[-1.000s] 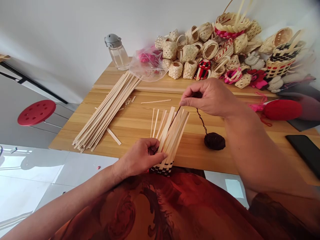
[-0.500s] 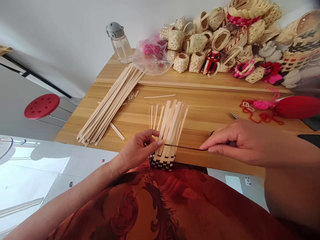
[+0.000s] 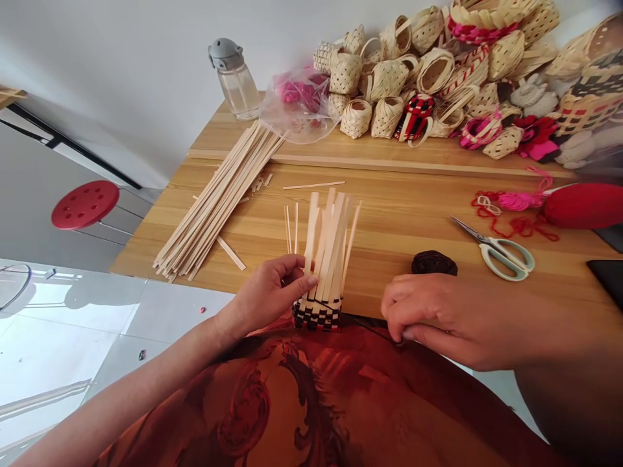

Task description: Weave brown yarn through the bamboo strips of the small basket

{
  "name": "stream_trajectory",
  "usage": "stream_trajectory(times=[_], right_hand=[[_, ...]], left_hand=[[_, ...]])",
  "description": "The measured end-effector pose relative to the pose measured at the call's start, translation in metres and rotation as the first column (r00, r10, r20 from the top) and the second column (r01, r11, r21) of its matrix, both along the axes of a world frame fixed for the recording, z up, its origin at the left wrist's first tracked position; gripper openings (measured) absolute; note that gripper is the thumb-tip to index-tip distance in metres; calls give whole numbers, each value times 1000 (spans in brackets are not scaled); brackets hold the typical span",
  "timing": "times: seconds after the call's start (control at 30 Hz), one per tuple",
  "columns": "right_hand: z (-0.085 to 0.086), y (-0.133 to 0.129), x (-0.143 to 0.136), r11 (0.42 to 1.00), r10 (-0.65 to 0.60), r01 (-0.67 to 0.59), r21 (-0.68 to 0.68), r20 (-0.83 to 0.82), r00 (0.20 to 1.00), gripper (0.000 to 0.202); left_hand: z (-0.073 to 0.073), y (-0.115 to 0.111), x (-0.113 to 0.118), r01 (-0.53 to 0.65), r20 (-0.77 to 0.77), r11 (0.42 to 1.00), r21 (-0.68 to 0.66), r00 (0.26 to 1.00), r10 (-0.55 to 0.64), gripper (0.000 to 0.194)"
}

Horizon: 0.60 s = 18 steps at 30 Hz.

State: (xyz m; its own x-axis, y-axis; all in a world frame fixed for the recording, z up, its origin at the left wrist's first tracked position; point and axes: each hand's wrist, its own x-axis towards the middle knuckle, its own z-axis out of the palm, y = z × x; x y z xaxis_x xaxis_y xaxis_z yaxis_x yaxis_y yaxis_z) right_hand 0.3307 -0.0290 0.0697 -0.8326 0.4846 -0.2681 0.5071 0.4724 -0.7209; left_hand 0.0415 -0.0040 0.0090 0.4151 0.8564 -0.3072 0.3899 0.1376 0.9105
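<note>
At the near table edge, 2 hands work 1 half-woven basket (image 3: 318, 305) resting against the person's lap: the left hand (image 3: 272, 295) is curled around its upright pale strips, thumb and fingertips pinching them just above the dark woven base, while the right hand (image 3: 428, 314) is closed in a pinch on 1 dark cord (image 3: 370, 321) running low from the base toward it. The risk, as it looks here, lies in the pull: drawn too hard or at a slant, the cord could crowd the loose uprights together, snap a thin one, or slip out of its row, and a slack left-hand grip would let the basket twist. Just beyond the right hand sits 1 dark ball of cord (image 3: 434, 263). Farther right lie 1 pair of scissors (image 3: 501, 250) and 1 red yarn ball (image 3: 581, 204); to the left, 1 bundle of long strips (image 3: 219, 198), too many to count. At the table's (image 3: 413, 214) far side stand 1 clear bottle (image 3: 236, 78), 1 plastic bag (image 3: 299, 104), and a heap of finished small baskets (image 3: 438, 71), more than 10. Off the table, 1 red stool (image 3: 85, 204).
</note>
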Motion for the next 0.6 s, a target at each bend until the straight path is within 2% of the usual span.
stream_trajectory(times=[0.13, 0.3, 0.4, 0.53, 0.6], right_hand=[[1, 2, 2, 998, -62, 61, -22, -66, 996, 21], [-2, 6, 5, 995, -104, 103, -13, -39, 994, 19], [-3, 8, 10, 992, -126, 126, -1, 3, 992, 18], [-6, 11, 14, 971, -236, 236, 33, 16, 972, 13], [-8, 14, 13, 942, -326, 330, 60, -61, 943, 12]], left_hand=[[-1, 0, 0, 16, -41, 1000, -2, 999, -16, 32], [-4, -1, 3, 20, 148, 989, -149, 989, 2, 23], [-1, -1, 4, 26, 152, 982, -186, 988, 2, 23], [6, -1, 6, 24, 102, 982, -188, 995, -5, 25], [7, -1, 7, 26, 91, 983, -183, 996, -9, 26]])
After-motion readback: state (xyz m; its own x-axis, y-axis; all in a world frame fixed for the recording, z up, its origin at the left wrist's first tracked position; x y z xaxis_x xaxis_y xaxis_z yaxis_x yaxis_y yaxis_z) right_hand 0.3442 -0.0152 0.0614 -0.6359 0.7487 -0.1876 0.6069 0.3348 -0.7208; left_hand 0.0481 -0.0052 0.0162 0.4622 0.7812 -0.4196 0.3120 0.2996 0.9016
